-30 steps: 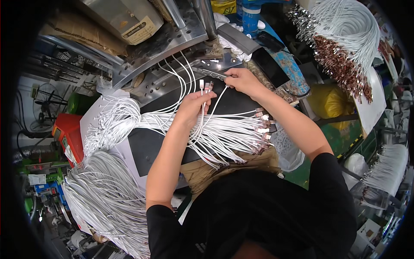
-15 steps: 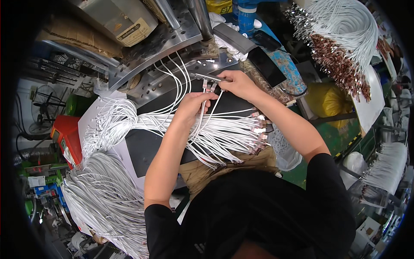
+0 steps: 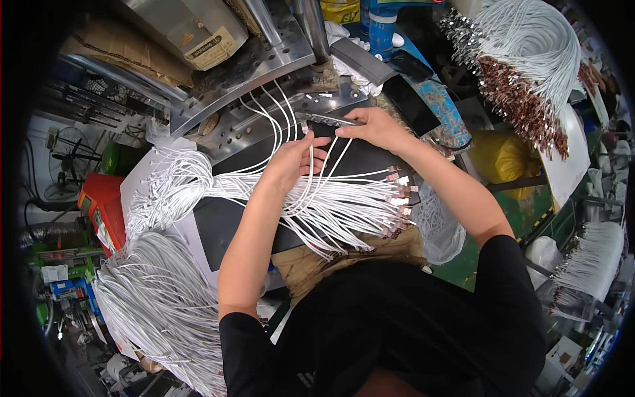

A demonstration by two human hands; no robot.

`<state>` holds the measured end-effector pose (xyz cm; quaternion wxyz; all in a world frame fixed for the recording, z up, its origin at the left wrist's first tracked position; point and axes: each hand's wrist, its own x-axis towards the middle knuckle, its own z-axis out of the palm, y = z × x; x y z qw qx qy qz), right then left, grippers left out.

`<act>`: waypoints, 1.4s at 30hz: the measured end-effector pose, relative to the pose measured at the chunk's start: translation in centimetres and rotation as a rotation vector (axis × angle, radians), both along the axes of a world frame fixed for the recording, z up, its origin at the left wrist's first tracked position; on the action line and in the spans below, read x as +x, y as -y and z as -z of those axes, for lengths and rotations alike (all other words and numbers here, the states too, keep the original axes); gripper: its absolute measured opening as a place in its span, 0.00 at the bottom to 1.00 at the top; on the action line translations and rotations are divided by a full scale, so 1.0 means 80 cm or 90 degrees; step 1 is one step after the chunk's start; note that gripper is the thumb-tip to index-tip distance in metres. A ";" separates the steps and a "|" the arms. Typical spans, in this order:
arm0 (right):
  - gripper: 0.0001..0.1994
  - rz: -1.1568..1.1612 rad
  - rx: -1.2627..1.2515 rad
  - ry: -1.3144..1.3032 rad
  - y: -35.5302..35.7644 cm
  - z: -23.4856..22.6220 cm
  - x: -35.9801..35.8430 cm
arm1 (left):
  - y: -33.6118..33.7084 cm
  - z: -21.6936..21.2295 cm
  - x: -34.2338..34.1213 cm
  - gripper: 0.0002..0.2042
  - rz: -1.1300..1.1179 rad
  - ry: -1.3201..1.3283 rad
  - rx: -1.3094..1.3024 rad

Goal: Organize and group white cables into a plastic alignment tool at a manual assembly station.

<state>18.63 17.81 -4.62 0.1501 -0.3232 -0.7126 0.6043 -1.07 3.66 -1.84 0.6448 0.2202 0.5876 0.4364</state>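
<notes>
My left hand [image 3: 296, 162] is raised over the bundle, its thumb against a white cable [image 3: 311, 159] near the small clear plug [image 3: 305, 127] at that cable's end; its other fingers curl loosely outward. My right hand [image 3: 378, 130] pinches the right end of a narrow grey metal strip [image 3: 331, 120]. White cables hang down from beneath its thumb; whether the fingers also grip one is hidden. Below both hands a bundle of white cables [image 3: 264, 188] lies across a black mat [image 3: 225, 228], with clear and coppery plugs [image 3: 399, 195] fanned out on the right.
A perforated metal shelf [image 3: 241, 89] holding boxes stands at the back left. A large heap of white cables [image 3: 159, 298] lies at the near left, beside a red device [image 3: 104, 208]. Farther right are a black phone [image 3: 411, 106], a plastic bag [image 3: 436, 225] and a hanging cable bundle [image 3: 529, 46].
The plugs by my left fingertips have separated; one now stands at the thumb. My left fingers have loosened and spread. My right hand has shifted slightly right, still at the strip.
</notes>
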 end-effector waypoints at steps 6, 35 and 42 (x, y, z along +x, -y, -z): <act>0.17 -0.010 0.044 0.032 0.001 -0.002 -0.002 | 0.003 0.005 0.006 0.15 0.000 -0.093 0.013; 0.17 -0.107 0.119 0.109 0.014 -0.033 0.007 | 0.015 0.014 -0.003 0.16 0.011 -0.236 0.039; 0.16 0.023 0.652 -0.008 -0.012 -0.021 -0.052 | -0.004 0.004 -0.064 0.23 -0.363 -0.565 0.293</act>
